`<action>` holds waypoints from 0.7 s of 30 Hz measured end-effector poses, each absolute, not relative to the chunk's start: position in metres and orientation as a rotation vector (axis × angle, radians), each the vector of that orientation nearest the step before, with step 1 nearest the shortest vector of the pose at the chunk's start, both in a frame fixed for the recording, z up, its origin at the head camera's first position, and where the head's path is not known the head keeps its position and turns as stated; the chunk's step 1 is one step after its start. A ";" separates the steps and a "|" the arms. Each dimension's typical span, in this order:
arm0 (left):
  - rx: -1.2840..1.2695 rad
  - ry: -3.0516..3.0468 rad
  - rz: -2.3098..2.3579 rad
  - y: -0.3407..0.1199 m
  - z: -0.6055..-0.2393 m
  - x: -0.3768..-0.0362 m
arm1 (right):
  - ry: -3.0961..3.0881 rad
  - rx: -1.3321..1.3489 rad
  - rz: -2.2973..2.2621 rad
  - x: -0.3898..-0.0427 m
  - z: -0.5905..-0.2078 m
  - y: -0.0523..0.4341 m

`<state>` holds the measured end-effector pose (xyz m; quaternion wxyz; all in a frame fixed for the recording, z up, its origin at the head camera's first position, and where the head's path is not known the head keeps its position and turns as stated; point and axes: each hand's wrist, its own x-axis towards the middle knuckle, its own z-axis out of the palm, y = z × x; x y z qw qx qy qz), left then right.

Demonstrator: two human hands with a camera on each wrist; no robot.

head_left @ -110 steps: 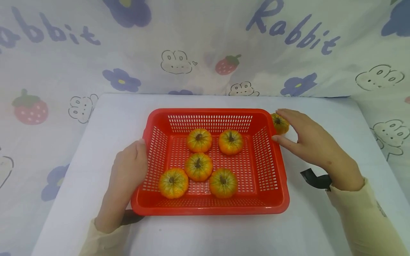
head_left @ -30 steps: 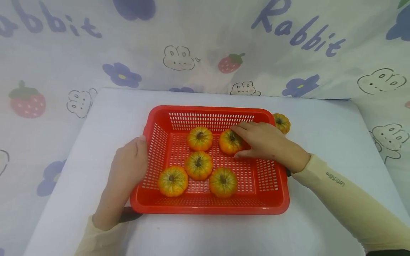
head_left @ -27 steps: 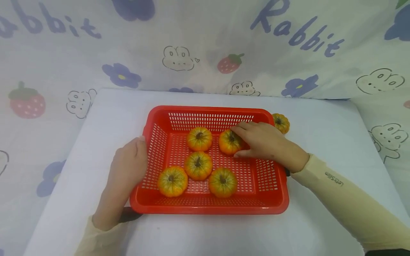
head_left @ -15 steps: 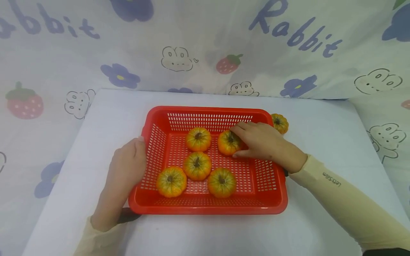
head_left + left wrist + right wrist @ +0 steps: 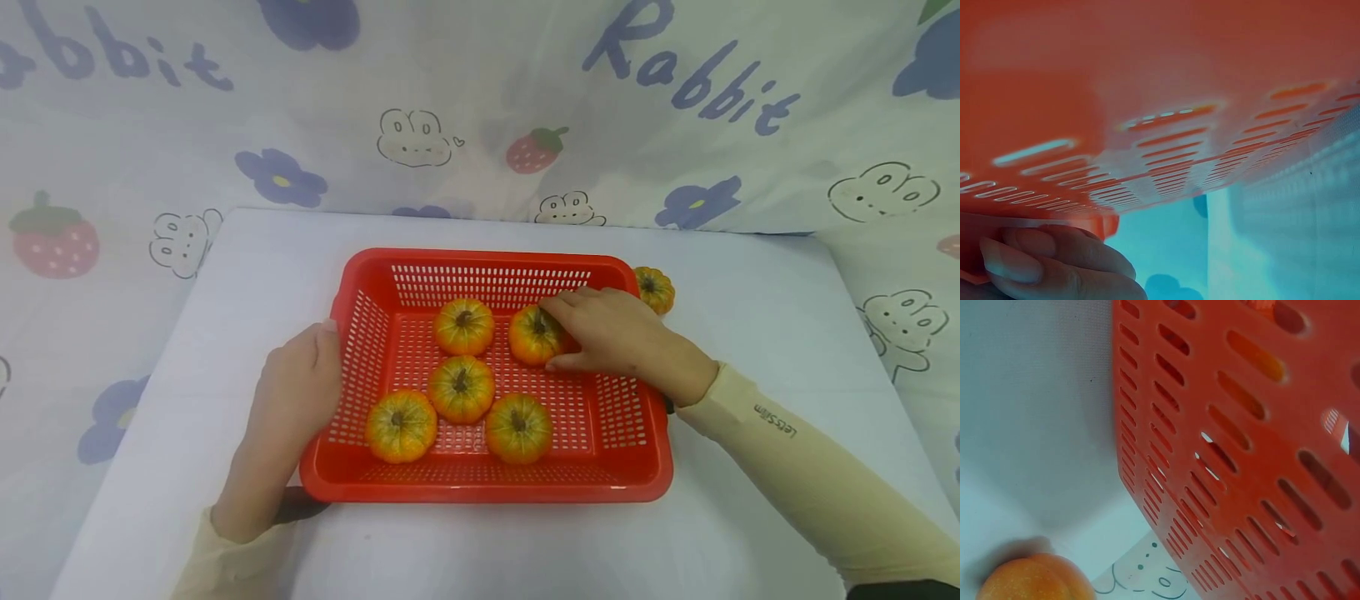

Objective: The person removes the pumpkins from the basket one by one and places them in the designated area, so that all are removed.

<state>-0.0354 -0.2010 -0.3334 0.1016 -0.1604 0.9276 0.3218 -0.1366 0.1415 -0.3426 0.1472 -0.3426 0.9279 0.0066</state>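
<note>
Right hand (image 5: 603,333) has entered the red basket (image 5: 487,493), gripping its far-right pumpkin (image 5: 531,335); work apparently now centres there. Left hand (image 5: 302,379) grips the left rim (image 5: 340,304).

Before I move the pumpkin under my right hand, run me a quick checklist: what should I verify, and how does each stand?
1. Left hand steadying the basket: ok, it grips the left rim.
2. Right hand on the back right pumpkin: ok, fingers and thumb are around it.
3. Firmness of that hold: cannot tell, the hand hides part of the pumpkin.
4. Gap to the back left pumpkin: ok, the two are apart.
5. All pumpkins inside the basket: not ok, five are in, but a sixth pumpkin sits on the table to the right.
</note>
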 end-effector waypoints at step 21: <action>-0.483 2.741 0.945 -0.201 -0.333 -0.036 | 2.654 -0.933 0.068 -0.138 -0.342 0.138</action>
